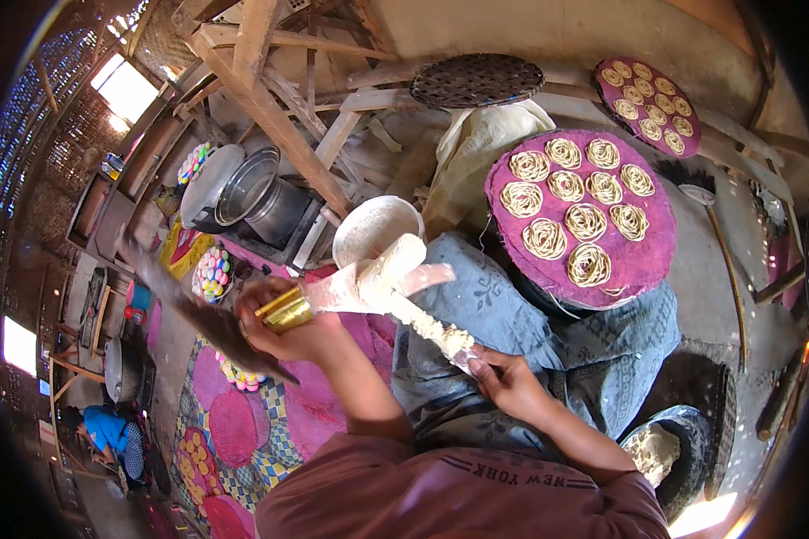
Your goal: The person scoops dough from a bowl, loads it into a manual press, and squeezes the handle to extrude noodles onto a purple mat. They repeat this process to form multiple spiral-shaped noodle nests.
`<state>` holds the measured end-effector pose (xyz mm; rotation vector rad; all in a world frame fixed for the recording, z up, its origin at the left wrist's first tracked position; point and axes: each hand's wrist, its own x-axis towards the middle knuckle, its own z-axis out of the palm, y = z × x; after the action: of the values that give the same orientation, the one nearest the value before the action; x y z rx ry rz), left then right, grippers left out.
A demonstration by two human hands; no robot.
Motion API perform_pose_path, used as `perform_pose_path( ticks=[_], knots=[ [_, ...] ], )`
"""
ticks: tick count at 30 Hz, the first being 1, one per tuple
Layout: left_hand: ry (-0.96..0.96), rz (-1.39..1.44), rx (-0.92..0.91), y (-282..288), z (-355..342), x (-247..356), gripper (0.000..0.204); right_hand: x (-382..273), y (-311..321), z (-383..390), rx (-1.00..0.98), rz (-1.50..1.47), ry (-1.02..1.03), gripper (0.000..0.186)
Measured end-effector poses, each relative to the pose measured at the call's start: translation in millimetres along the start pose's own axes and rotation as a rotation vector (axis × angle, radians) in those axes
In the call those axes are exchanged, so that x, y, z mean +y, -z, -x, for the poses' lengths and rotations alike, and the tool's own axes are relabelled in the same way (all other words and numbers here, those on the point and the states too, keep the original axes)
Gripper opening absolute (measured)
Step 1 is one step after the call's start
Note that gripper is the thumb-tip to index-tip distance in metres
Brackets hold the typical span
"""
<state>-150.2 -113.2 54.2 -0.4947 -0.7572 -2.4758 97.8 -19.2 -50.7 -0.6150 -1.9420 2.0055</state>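
Observation:
My left hand (274, 323) is closed around a dough press (289, 308), gripping its brass-coloured cylinder. The wooden end of the press is coated in pale dough (391, 269). A long brown piece beside this hand is smeared by motion. My right hand (512, 386) grips the end of a narrow, flat spatula (458, 357) thickly covered with crumbly dough, its far end touching the dough on the press. Right of the press, a round pink cloth-covered tray (503, 247) rests at my knees, bearing several coiled noodle nests (586, 221). A white bucket (346, 241) stands just behind the press.
A black basin (706, 449) with dough (653, 452) sits at the lower right. A second pink tray (616, 110) of noodle nests and a woven tray (476, 79) lie farther back. A pot (272, 208) stands at left, near wooden beams (270, 108). Another person (108, 436) is at far left.

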Motion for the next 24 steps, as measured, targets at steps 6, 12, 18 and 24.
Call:
perform_pose_path(
  ticks=[6,12,18,24],
  knots=[
    [-0.373,-0.143,-0.179,-23,40,5,0.022,-12,-13,-7,-0.202,-0.262,-0.139,0.033],
    [-0.256,-0.003,-0.405,8,34,-28,0.022,-54,69,40,-0.152,-0.221,-0.158,0.031],
    [-0.881,-1.202,-0.821,63,-59,-40,0.033,-92,195,253,0.785,0.204,-0.455,0.025],
    [-1.29,-1.531,-1.098,37,-76,-56,0.025,28,232,409,0.827,0.683,-1.024,0.029]
  ],
)
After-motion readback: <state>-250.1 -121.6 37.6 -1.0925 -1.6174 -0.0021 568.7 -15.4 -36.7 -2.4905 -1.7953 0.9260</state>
